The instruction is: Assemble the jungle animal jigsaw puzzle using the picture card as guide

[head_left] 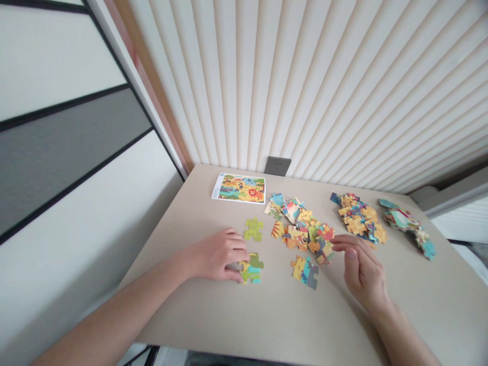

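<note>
My left hand point(224, 254) rests on the table with its thumb and fingers closed around the left edge of joined jigsaw puzzle pieces point(254, 268), green, yellow and light blue. Just beyond it lies a separate green puzzle piece point(253, 229). My right hand point(362, 272) hovers at the right side of a loose heap of puzzle pieces point(297, 237); its fingers reach left, the thumb stands apart from them, and nothing shows in its grasp. Between the hands, nearer to me, a joined yellow, blue and grey puzzle section point(305, 271) lies flat.
A picture card point(240, 188) of a colourful animal scene lies at the back left of the table point(213, 315). Two more piles sit at the right: mostly orange pieces point(360, 218) and greenish pieces point(406, 221). Behind the table rises a ribbed wall with a dark socket point(278, 166).
</note>
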`<state>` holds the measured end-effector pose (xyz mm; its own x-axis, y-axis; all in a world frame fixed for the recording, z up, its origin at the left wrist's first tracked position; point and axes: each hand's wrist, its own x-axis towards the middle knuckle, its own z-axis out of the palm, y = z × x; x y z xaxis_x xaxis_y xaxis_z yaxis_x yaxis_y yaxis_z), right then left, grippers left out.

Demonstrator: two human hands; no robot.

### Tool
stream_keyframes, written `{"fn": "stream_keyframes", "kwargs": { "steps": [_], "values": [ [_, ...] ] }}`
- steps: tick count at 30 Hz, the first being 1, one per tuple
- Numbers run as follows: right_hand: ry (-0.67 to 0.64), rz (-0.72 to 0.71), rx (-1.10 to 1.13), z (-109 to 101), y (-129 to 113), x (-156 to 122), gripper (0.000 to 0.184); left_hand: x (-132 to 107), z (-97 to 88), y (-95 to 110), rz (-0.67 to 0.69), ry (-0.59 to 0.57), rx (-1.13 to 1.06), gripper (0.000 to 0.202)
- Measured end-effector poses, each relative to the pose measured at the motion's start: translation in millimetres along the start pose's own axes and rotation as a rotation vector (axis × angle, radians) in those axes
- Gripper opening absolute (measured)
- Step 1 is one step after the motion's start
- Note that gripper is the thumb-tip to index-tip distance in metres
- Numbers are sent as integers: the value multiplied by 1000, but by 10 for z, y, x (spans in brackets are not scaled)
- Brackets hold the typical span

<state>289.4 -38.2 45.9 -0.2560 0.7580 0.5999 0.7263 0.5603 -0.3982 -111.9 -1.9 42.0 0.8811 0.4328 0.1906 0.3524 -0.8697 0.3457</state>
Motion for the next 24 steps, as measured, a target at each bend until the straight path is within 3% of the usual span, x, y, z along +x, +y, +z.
{"fn": "stream_keyframes", "kwargs": {
  "steps": [7,11,17,24],
  "values": [
    [105,169,-132,-129,-64,-8,22,-63,-48,-46,-14,-23,22,51],
    [-50,153,-98,-164,-165,-71,20,-101,-93,-111,-24,-16,56,38],
    [-294,261,-220,-183,-202,-325,26,-90,-4,-136,-33,-5,77,35],
    [-386,312,-321,-211,-118,-245,50,-94,93,-166,-33,2,41,35]
  ]
}}
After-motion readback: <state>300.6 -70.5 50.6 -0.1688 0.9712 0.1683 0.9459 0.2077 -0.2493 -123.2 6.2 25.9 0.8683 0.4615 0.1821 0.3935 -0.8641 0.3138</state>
